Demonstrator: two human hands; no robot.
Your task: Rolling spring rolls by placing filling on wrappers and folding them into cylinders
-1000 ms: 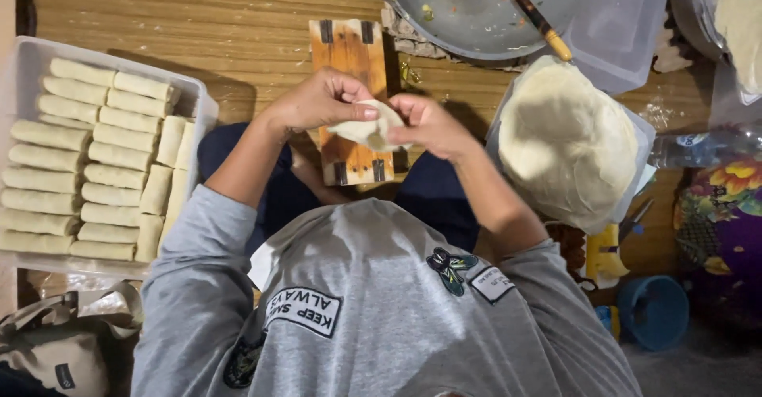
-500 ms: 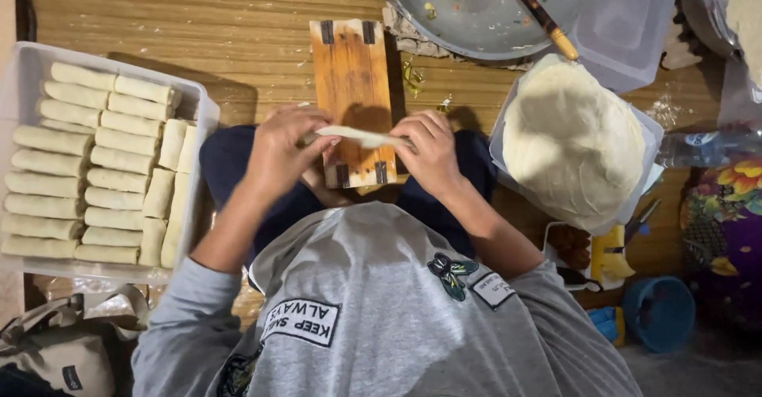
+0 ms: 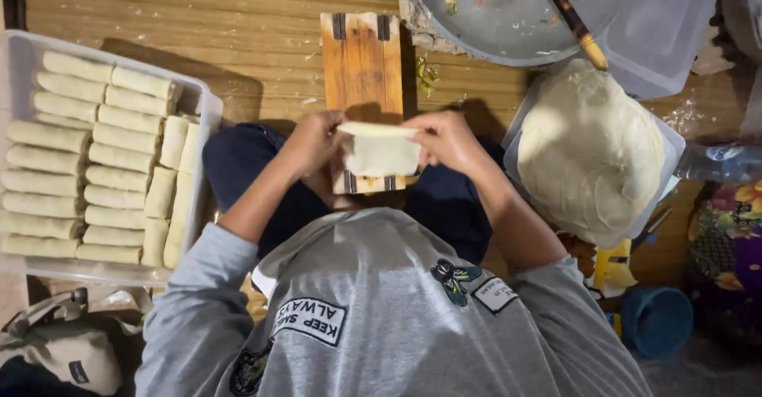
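Note:
A pale, thin wrapper [image 3: 379, 149], partly rolled along its top edge, is held between both hands over a small wooden board [image 3: 363, 52]. My left hand [image 3: 313, 140] grips its left side and my right hand [image 3: 449, 138] its right side. The board lies on the wooden floor between my knees, its near end hidden under the wrapper. What is inside the roll cannot be seen.
A clear tray [image 3: 208, 109] at the left holds several finished pale rolls [image 3: 95, 159]. At the right a stack of round wrappers [image 3: 589, 152] lies on a lid. A big metal bowl [image 3: 492, 16] with a wooden-handled utensil [image 3: 576, 22] sits at the back. A blue cup [image 3: 656, 321] stands lower right.
The wrapper was folded between the fingers, then stretched into a thin roll; now it hangs down flat below the rolled edge. Both hands sit a little lower on the board.

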